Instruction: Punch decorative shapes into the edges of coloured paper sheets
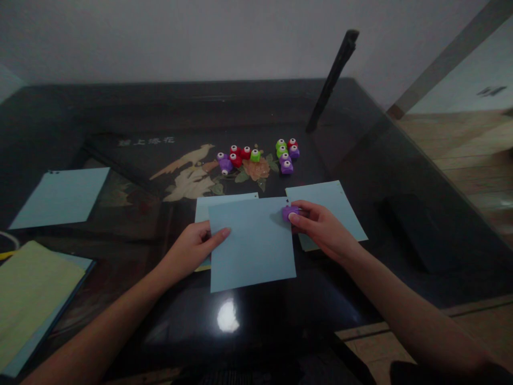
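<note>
Hands forward, flanking blue sheet.

Red, green and purple punches cluster beyond; a yellow-green pad lies far left.

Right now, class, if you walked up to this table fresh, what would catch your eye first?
First, the two hands at the centre: the left hand holds a light blue paper sheet by its left edge, while the right hand presses a purple paper punch onto its top right corner. Behind them, a cluster of red, green and purple punches brightens the dark glossy table.
</note>
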Demonstrator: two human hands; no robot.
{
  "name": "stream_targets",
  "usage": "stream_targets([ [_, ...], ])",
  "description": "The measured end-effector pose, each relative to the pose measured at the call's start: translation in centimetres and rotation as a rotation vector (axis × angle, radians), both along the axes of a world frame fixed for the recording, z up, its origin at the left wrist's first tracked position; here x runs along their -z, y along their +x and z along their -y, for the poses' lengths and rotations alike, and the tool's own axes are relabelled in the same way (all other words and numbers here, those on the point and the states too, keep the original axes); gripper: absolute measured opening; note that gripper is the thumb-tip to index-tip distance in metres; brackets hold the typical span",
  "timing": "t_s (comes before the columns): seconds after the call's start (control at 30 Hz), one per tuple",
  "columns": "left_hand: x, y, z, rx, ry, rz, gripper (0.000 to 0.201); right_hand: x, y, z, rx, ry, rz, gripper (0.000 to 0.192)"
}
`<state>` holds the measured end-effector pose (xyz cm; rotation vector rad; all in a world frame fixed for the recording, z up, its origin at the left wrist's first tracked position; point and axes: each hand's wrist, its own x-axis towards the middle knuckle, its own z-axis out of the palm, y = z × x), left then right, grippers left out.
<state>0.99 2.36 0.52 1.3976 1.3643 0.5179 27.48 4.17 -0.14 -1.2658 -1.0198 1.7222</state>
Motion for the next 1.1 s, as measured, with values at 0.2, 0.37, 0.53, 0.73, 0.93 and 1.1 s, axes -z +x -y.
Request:
stream_targets([
  [0.2, 0.34, -0.29, 0.02, 0.013, 0.006, -0.007, 0.031, -0.03, -0.08, 0.0, 0.009, -0.006, -0.005, 0.027],
  [0.37, 0.27, -0.2, 0.03, 0.02, 0.004, -0.002, 0.03, 0.08, -0.08, 0.01, 0.008, -0.005, -0.019, 0.025],
  [0.53, -0.19, 0.05, 0.03, 0.019, 0.004, -0.009, 0.029, 0.26, -0.07, 0.04, 0.0, 0.021, -0.018, 0.024],
  [0.73, -0.03, -0.04, 0.03, 0.012, 0.016, -0.026, 0.031, 0.0, -0.2, 0.03, 0.017, 0.019, 0.0, 0.026],
  [0.93, -0.21, 0.05, 0.0, 0.009, 0.017, -0.028, 0.032, 0.04, -0.23, 0.06, 0.014, 0.028, -0.004, 0.026],
  [1.1, -0.24, 0.01, -0.02, 0.021, 0.024, -0.025, 0.032, 0.2, -0.1, 0.03, 0.011, 0.04, -0.005, 0.026],
])
